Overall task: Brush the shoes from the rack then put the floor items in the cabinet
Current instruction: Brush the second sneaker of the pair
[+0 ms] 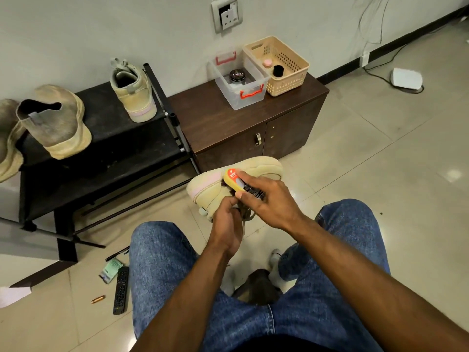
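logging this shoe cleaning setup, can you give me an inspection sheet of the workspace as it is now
surface: tiled floor, scuffed.
job's things: shoe being brushed with brush; one shoe and a grey pair on rack; cabinet doors closed.
clutter: remote, pen, green packet, brass item on floor.
hands: left hand grips shoe; right hand grips brush.
cables: wires on floor and wall at right.
surroundings: clear box and basket on cabinet.

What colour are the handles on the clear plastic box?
Red-orange handles on the clear box, seen in the head view.
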